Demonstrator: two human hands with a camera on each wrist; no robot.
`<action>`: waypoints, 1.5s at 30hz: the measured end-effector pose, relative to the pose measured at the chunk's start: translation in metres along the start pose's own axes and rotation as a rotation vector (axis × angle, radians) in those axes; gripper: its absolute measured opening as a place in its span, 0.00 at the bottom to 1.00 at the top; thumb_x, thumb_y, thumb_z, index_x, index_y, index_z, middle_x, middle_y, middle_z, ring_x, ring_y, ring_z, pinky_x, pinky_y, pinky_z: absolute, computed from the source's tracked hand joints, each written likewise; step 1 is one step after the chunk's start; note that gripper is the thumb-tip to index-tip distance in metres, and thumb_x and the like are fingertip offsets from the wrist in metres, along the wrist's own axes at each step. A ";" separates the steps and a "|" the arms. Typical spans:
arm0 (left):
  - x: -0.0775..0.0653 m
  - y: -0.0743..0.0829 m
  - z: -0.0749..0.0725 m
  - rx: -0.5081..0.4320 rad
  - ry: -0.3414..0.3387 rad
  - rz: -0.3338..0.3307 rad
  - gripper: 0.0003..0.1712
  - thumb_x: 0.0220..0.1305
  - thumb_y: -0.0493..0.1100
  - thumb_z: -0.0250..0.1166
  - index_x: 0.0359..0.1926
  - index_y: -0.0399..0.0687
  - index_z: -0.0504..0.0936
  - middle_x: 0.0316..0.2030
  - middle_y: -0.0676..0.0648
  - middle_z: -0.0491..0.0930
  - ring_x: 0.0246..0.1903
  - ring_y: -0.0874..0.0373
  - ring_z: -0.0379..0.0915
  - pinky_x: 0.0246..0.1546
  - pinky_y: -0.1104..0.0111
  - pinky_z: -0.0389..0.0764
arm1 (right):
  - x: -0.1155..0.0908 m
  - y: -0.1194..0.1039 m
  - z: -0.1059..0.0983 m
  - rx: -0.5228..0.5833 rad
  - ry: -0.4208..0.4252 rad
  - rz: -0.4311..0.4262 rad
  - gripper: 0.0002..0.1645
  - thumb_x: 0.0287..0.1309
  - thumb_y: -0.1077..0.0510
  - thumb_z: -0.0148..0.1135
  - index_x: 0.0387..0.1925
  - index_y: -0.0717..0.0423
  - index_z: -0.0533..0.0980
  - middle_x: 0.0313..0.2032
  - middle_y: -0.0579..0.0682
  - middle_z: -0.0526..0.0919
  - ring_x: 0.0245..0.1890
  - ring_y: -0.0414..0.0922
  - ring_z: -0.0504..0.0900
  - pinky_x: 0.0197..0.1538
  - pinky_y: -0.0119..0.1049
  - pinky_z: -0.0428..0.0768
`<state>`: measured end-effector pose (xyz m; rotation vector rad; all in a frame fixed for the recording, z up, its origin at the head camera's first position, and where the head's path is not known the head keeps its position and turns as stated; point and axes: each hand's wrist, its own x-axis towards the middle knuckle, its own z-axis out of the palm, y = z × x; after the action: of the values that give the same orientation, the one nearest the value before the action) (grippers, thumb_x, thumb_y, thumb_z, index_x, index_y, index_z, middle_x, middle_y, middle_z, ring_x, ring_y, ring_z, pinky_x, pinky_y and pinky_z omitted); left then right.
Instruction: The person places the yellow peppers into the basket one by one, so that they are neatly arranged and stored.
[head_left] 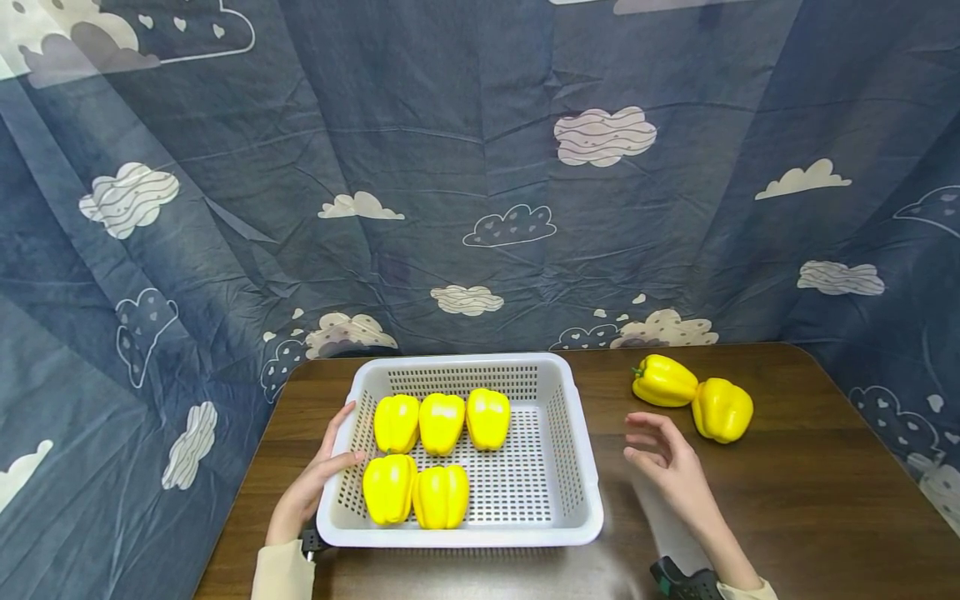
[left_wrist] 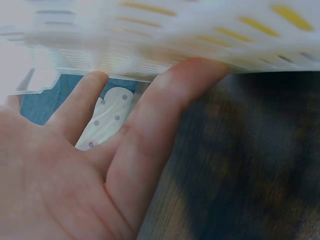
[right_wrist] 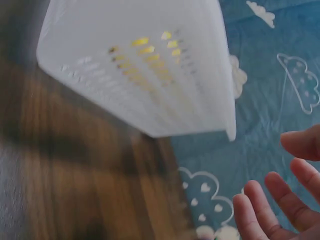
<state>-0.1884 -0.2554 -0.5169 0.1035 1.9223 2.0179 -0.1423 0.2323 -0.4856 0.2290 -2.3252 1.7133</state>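
Observation:
A white perforated plastic basket [head_left: 517, 535] stands on the table with several yellow bell peppers [head_left: 442, 423] inside, set in two rows toward its left. My left hand [head_left: 309, 487] holds the basket's left side, thumb over the rim; the left wrist view shows fingers [left_wrist: 150, 120] against the outer wall. To the right of the basket, my right hand [head_left: 675, 475] is in the air with fingers loosely bent and nothing in them. Just beyond it lie two more yellow bell peppers, one on its side [head_left: 666, 382] and another [head_left: 722, 411] touching it.
The brown wooden table [head_left: 817, 492] extends under everything, with its rounded far corner at the right. Behind it hangs a blue cloth [head_left: 450, 183] with a cloud pattern. Dark wrist straps [head_left: 686, 581] are on both arms.

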 end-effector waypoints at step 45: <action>0.001 0.000 0.001 0.007 0.017 -0.017 0.46 0.62 0.40 0.54 0.72 0.70 0.40 0.72 0.39 0.38 0.65 0.28 0.46 0.46 0.38 0.70 | 0.014 0.080 -0.103 -0.370 0.103 -0.020 0.42 0.50 0.63 0.70 0.65 0.60 0.61 0.63 0.63 0.60 0.60 0.65 0.51 0.57 0.71 0.48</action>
<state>-0.1892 -0.2545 -0.5167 0.0717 1.9348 2.0071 -0.1670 0.3542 -0.5255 0.0919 -2.4935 1.2213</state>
